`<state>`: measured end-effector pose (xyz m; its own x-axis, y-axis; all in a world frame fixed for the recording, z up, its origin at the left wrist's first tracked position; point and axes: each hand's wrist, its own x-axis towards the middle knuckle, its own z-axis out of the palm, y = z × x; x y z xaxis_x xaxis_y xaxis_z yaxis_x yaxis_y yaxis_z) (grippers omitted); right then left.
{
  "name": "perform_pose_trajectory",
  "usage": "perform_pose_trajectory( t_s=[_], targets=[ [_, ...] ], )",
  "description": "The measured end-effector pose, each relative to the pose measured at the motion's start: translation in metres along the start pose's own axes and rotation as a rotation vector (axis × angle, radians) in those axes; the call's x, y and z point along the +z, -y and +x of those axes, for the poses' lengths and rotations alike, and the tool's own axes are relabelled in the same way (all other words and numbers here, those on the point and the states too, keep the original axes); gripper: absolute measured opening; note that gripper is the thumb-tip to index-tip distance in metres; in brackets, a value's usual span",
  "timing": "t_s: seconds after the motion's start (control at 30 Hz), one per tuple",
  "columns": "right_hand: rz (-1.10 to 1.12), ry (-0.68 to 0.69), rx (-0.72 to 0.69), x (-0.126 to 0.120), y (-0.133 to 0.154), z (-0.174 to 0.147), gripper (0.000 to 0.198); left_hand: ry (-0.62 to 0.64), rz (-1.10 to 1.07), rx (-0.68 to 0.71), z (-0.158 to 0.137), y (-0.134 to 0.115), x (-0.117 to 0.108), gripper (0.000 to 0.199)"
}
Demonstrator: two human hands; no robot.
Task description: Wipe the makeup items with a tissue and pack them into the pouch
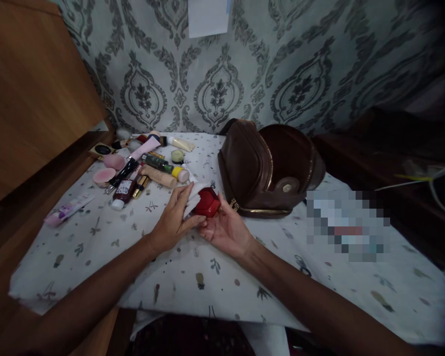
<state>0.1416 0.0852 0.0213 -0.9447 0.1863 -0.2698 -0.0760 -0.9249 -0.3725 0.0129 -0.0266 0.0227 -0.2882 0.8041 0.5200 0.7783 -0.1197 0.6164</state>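
A glossy red bottle (206,202), perhaps of perfume, is held between my two hands above the middle of the table. My right hand (228,227) cups it from below and the right, palm up, fingers around its side. My left hand (174,217) is closed on a white wipe or tissue (193,198), pressed against the bottle's left side. Just behind and to the right stands a dark brown leather bag (244,163), its zipped top gaping open. Part of the bottle is hidden by the wipe and my fingers.
Several cosmetics lie at the left back, among them a pink sponge (114,161), a dark red bottle (123,193), a beige tube (158,175) and a green-lidded jar (177,156). A pink-and-white tube (68,210) lies further left. Wooden furniture (33,89) borders the left; a blurred-out item is at right.
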Motion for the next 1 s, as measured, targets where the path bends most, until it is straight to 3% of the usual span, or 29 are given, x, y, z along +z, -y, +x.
perform_pose_trajectory(
  t_s=[0.2,0.33,0.53,0.8,0.93,1.0],
  targets=[
    [-0.087,0.031,-0.157,0.004,-0.003,0.0,0.025,0.049,-0.314,-0.175,0.004,-0.003,0.002,0.064],
    [-0.172,0.031,-0.266,0.008,-0.006,0.001,0.033,0.097,-0.445,-0.253,0.005,-0.008,0.003,0.056],
    [-0.402,-0.057,-0.434,0.005,-0.006,0.002,0.043,0.171,-0.508,-0.375,0.004,-0.009,0.003,0.051],
    [-0.802,-0.203,-0.778,0.007,-0.003,0.001,0.045,0.313,-0.709,-0.576,0.002,-0.006,0.008,0.061],
    [-0.837,-0.249,-0.775,0.01,-0.002,-0.002,0.048,0.308,-0.897,-0.696,0.002,-0.008,0.01,0.056],
    [-0.781,-0.22,-0.697,0.008,0.0,-0.002,0.055,0.327,-0.962,-0.742,0.002,-0.008,0.009,0.049]
  ],
)
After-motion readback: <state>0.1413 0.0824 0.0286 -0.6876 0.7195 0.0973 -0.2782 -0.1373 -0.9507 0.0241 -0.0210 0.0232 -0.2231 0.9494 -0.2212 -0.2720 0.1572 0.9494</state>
